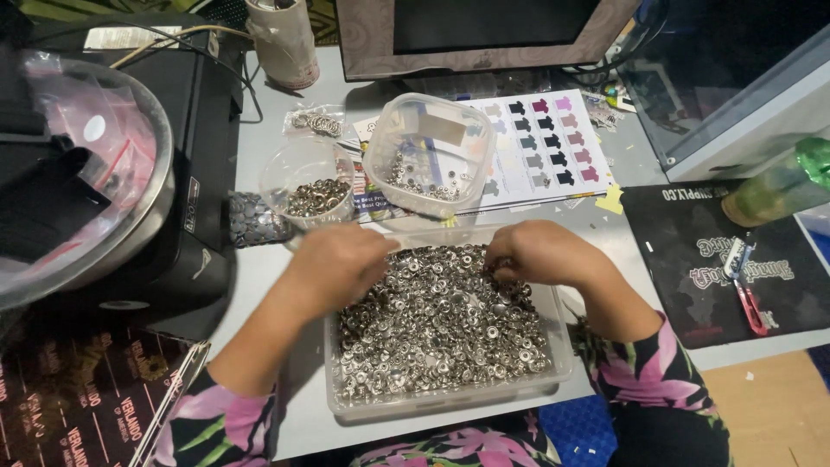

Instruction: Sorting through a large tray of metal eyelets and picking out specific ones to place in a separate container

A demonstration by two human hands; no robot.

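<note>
A clear rectangular tub (560,367) in front of me is filled with several small silver metal snap parts (441,333). My left hand (337,264) rests on the pile at the tub's near-left corner, fingers curled into the pieces. Over the tub's far-right part, my right hand (540,252) has its fingertips pinched in the pile. Whether either hand holds a piece is hidden by the fingers. Just beyond the tub stand a round clear cup (281,169) with sorted silver rings and a square clear container (474,130) with a few more pieces.
A black machine (203,216) and a steel bowl with plastic bags (151,186) stand at the left. A colour chart sheet (553,147) lies behind the containers, below a monitor (484,35). Red-handled snips (750,303) lie on a black mat at the right, near a green bottle (778,186).
</note>
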